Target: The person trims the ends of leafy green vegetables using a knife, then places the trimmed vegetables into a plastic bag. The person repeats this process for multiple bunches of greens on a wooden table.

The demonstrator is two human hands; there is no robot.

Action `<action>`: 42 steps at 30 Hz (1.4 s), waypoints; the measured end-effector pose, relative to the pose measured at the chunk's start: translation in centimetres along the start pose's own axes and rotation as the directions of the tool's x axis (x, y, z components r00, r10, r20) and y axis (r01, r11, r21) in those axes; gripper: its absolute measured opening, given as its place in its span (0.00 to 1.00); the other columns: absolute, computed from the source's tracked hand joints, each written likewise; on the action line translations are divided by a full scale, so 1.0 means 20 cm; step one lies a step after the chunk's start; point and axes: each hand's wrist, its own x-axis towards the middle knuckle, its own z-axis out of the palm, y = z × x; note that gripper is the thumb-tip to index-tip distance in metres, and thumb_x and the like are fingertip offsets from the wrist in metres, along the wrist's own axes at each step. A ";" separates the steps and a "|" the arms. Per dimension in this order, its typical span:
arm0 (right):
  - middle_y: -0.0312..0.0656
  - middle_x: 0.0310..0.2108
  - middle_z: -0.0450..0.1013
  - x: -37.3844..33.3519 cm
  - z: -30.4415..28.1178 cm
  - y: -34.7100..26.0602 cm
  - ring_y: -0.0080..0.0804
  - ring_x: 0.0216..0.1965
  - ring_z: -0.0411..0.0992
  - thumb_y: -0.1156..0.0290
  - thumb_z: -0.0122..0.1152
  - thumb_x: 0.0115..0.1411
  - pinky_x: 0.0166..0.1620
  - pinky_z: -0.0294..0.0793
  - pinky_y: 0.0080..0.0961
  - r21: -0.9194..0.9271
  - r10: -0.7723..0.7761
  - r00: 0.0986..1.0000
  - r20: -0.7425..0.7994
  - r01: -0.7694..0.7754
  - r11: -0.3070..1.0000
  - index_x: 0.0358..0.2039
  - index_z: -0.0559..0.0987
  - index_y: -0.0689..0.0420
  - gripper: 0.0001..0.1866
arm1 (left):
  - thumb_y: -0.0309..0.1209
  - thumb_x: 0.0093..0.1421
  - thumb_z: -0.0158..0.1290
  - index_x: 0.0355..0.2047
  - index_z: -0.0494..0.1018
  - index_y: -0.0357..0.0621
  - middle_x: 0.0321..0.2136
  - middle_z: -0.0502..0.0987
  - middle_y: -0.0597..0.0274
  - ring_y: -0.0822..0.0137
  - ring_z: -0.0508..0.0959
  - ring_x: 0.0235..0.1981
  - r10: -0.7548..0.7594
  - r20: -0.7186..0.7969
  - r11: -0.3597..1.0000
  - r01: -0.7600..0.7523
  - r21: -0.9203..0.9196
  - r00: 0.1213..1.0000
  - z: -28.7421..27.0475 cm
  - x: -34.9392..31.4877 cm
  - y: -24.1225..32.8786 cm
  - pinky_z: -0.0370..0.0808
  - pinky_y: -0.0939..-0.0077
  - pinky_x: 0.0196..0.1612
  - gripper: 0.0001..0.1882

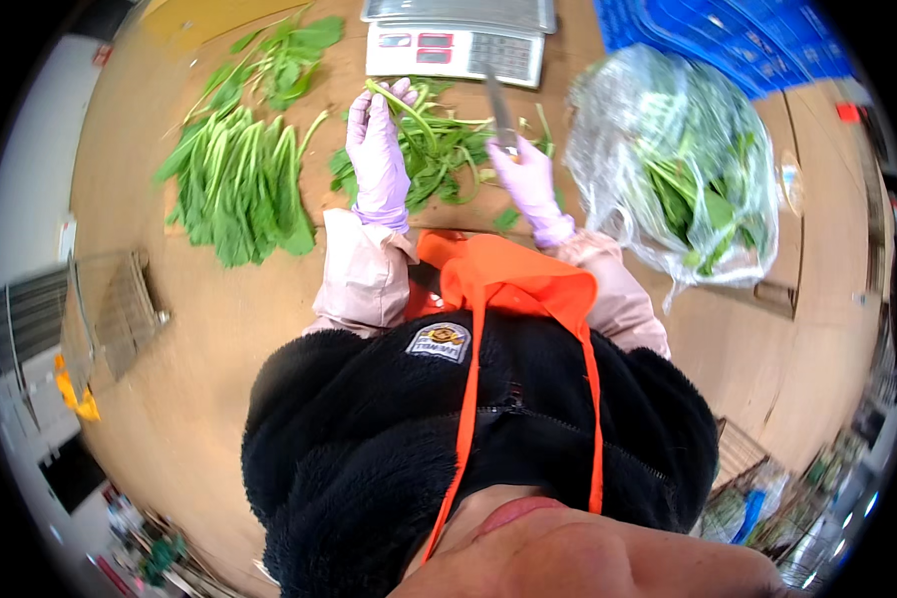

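Note:
My left hand point(377, 149), in a pale purple glove, pinches a green vegetable stem point(409, 112) near its end, in front of the scale. In my right hand point(526, 174), gloved the same way, is a knife point(499, 108) whose blade points up and away from me. Between and beyond both hands lies a loose heap of stems and leaf scraps point(444, 164). A neat bunch of leafy greens point(244, 184) rests to the left of my left hand, its leaves toward me. Farther back on the left is a smaller pile of greens point(294, 65).
A white digital scale point(455, 52) stands at the far middle. To the right sits a clear plastic bag point(608, 149) of leafy greens, with a blue plastic crate point(733, 45) behind it. A wire rack point(110, 309) is at the left, beside the wooden table point(219, 349).

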 end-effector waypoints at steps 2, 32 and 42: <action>0.39 0.20 0.73 -0.04 -0.11 0.08 0.16 0.21 0.67 0.64 0.58 0.52 0.27 0.67 0.19 0.031 0.098 0.995 -0.004 -0.097 0.995 0.38 0.76 0.57 0.14 | 0.28 0.59 0.47 0.42 0.65 0.37 0.36 0.73 0.56 0.63 0.75 0.36 0.067 -0.129 0.998 -0.067 0.000 0.989 -0.03 -0.01 0.02 0.75 0.72 0.38 0.12; 0.38 0.21 0.72 -0.31 -0.91 0.26 0.23 0.22 0.68 0.66 0.58 0.52 0.28 0.67 0.19 0.015 0.133 0.826 -0.548 -0.149 0.989 0.38 0.76 0.57 0.13 | 0.35 0.57 0.45 0.48 0.66 0.48 0.41 0.72 0.57 0.64 0.69 0.47 -0.220 0.961 0.455 -0.854 0.251 0.165 0.64 -0.48 -0.68 0.52 0.58 0.56 0.18; 0.45 0.40 0.72 -0.10 -1.43 0.58 0.42 0.37 0.72 0.63 0.51 0.51 0.40 0.71 0.33 -0.654 -0.257 0.814 -0.520 -0.187 0.733 0.47 0.70 0.50 0.21 | 0.38 0.58 0.39 0.30 0.67 0.45 0.18 0.74 0.58 0.60 0.75 0.26 -0.506 0.797 -0.140 -0.944 0.300 0.328 0.81 -0.42 -0.85 0.60 0.61 0.48 0.12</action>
